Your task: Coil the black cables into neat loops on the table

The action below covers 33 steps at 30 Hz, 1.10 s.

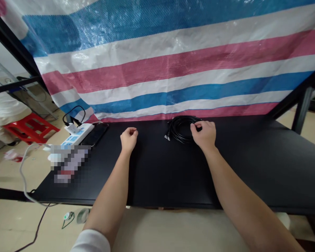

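Black coil (175, 129) | just left of right grip (206, 134), narrow, hold unclear | left grip (128, 140) curled

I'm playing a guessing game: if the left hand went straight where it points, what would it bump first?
Probably the striped sheet at the back of the black table; the left hand points that way, though the gap is hard to judge.

Single head-worn view, forward and down onto the nearby black table (170, 175).
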{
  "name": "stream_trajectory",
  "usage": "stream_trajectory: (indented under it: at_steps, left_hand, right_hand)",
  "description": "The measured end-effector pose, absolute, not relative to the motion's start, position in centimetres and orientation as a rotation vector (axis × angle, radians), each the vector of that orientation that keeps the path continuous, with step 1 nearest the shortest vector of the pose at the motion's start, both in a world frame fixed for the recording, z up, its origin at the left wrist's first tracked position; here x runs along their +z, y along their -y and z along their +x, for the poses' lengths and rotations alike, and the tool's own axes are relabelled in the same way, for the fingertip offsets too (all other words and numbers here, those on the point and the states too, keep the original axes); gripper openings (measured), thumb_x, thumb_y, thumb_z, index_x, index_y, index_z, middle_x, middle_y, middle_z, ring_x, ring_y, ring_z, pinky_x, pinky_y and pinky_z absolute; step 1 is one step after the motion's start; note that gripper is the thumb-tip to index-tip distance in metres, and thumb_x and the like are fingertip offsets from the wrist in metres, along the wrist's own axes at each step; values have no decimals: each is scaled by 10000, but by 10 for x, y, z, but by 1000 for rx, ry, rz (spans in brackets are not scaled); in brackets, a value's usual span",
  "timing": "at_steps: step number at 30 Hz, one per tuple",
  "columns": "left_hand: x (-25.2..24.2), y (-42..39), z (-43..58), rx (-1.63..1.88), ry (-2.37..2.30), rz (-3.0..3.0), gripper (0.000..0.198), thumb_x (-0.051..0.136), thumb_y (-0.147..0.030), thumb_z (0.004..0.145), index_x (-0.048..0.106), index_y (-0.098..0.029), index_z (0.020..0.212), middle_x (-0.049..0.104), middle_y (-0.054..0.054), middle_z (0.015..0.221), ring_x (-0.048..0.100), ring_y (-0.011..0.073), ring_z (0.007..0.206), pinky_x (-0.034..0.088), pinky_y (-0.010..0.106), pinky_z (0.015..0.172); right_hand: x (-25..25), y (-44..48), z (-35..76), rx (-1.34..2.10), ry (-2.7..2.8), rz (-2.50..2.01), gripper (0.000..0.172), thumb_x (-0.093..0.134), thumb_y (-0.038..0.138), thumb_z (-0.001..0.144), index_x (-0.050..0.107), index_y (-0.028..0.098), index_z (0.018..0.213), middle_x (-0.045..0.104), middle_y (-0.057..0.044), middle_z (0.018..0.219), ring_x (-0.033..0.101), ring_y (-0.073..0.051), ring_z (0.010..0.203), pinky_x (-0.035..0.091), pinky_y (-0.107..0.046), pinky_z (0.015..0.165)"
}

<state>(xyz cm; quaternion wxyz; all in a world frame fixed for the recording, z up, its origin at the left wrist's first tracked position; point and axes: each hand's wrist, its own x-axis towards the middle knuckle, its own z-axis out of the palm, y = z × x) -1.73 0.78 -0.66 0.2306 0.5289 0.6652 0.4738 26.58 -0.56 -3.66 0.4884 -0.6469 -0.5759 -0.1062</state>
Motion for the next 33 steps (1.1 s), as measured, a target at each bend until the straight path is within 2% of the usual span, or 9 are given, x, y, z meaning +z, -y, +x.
stream_trajectory:
  at_steps: [7, 12, 18, 23, 26, 29, 31, 33]
  left_hand:
    - [-7, -7, -18, 1383, -1804, 1362, 96, 557, -190, 638, 643, -186, 681, 637, -2, 617, 606, 163, 639, 468, 284, 687]
    - [-4, -2, -10, 1314, -1757, 1497, 91, 536, -186, 653, 628, -192, 651, 630, -9, 600, 595, 155, 624, 460, 279, 684]
    - [-5, -1, -6, 1257, -1745, 1554, 94, 530, -189, 667, 620, -193, 643, 633, -9, 601, 593, 152, 621, 458, 277, 683]
    - [-8, -1, -3, 1210, -1752, 1574, 102, 525, -187, 674, 624, -193, 649, 634, -9, 601, 596, 153, 624, 460, 276, 686]
    - [-10, -1, 0, 1189, -1751, 1591, 109, 521, -186, 676, 628, -192, 655, 636, -7, 604, 598, 152, 627, 462, 277, 691]
    - [-11, 0, 1, 1183, -1738, 1607, 120, 517, -189, 681, 637, -192, 670, 643, -6, 614, 599, 150, 625, 466, 278, 689]
    - [-11, 1, 2, 1188, -1727, 1615, 126, 514, -190, 686, 640, -193, 680, 646, -6, 618, 599, 149, 621, 468, 278, 681]
    - [-11, 1, 2, 1198, -1715, 1621, 127, 514, -188, 689, 641, -194, 686, 651, -6, 627, 601, 148, 623, 471, 277, 679]
  right_hand:
    - [-37, 3, 280, -274, 1195, -1659, 16, 519, 235, 659, 534, 228, 660, 575, -59, 670, 549, -252, 731, 428, -466, 812]
    - [-42, 0, 291, -68, 1073, -1820, 137, 557, 241, 632, 619, 196, 746, 607, -88, 739, 580, -277, 807, 461, -455, 786]
    - [-39, -2, 296, 128, 931, -1918, 18, 624, 231, 598, 623, 217, 609, 608, -47, 609, 612, -260, 708, 483, -439, 751]
    - [-24, 3, 288, 202, 874, -1851, 79, 616, 199, 610, 573, 227, 550, 579, -15, 565, 602, -232, 685, 481, -404, 751]
    - [-16, 5, 283, 299, 767, -1642, 74, 609, 196, 620, 561, 217, 567, 525, 30, 519, 550, -162, 581, 473, -314, 621]
    - [-10, 7, 279, 533, 653, -1392, 64, 590, 208, 641, 542, 208, 598, 451, 69, 467, 406, -93, 413, 329, -222, 400]
    - [-5, 9, 276, 625, 598, -1257, 76, 582, 214, 653, 524, 208, 604, 413, 85, 443, 333, -70, 353, 232, -200, 338]
    - [1, 12, 273, 603, 536, -1177, 88, 579, 200, 650, 512, 207, 593, 396, 94, 424, 307, -56, 329, 205, -189, 326]
